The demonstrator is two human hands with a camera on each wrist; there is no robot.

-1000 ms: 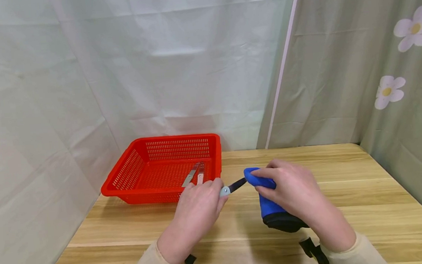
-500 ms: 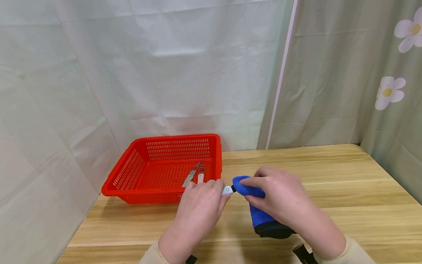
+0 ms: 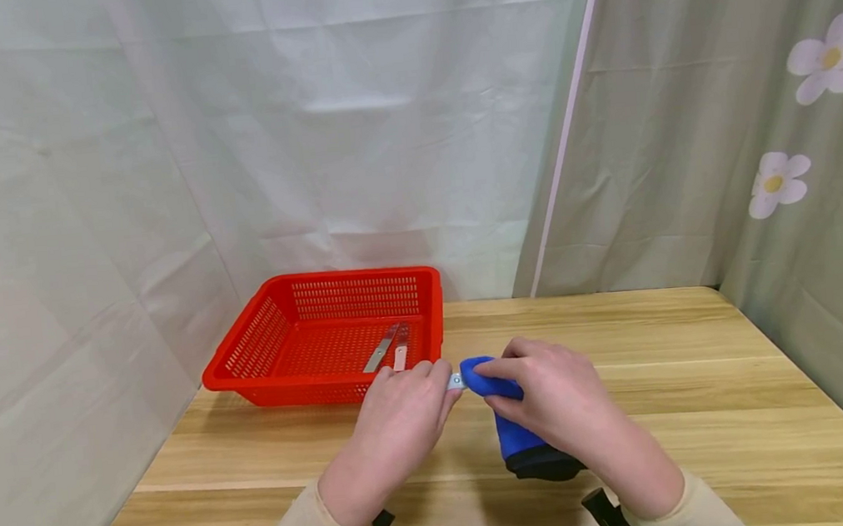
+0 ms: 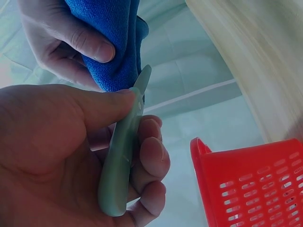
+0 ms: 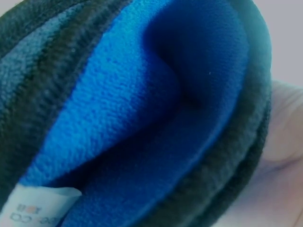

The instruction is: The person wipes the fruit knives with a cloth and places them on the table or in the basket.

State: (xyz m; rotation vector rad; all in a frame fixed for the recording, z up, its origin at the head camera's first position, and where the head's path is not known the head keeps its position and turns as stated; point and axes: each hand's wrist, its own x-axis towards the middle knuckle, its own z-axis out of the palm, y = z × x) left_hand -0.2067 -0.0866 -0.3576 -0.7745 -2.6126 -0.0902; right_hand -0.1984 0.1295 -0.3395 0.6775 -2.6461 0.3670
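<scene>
My left hand (image 3: pixel 403 411) grips a knife with a pale green handle (image 4: pixel 119 163), thumb on one side and fingers curled round the other. The blade (image 4: pixel 144 78) points away from the hand, and most of it is covered by a folded blue cloth (image 3: pixel 514 437). My right hand (image 3: pixel 559 389) pinches that cloth round the blade, close to the handle's end. Black edging trims the cloth, which hangs below the right hand. In the right wrist view the blue cloth (image 5: pixel 118 90) fills most of the picture, with a white label (image 5: pixel 40 205) at its edge.
A red plastic basket (image 3: pixel 330 380) with slotted sides stands at the back left of the wooden table (image 3: pixel 667 408). Two more knives (image 3: pixel 380 352) lie in its right part. Pale curtains (image 3: pixel 380 133) hang behind and beside the table.
My right hand has moved left with the cloth, along the blade to the handle's end, so the dark blade is now covered in the head view. My left hand has barely moved.
</scene>
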